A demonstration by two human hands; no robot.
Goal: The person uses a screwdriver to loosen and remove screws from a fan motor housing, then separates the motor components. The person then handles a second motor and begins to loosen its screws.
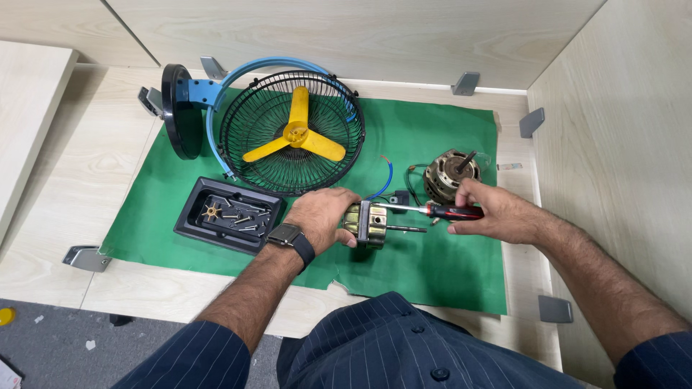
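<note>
Fingers of the left hand [321, 215] wrap around a small brass-coloured motor [369, 224], clamping it just above the green mat [447, 266]; its thin shaft sticks out to the right, toward the other hand. The right hand [494, 210] is closed on the red-and-black handle of a screwdriver [432, 209], whose metal shank runs leftward and meets the top of the motor housing beside the left fingers. A dark watch sits on the left wrist.

Behind the hands, near the mat's far right, a second motor [451, 173] stands with bare copper windings and its shaft pointing up; blue and black wires trail between it and the held motor. To the left lies a black tray [189, 216] holding screws and a small brass-coloured part. Beyond it rests a black wire fan guard [249, 137] with a yellow three-blade propeller [297, 137] lying in it, a blue frame curving round it to a black round base.

Pale wood-grain panels form the desk [65, 187] and enclose it at the back and on the right, with grey metal brackets at the edges.
</note>
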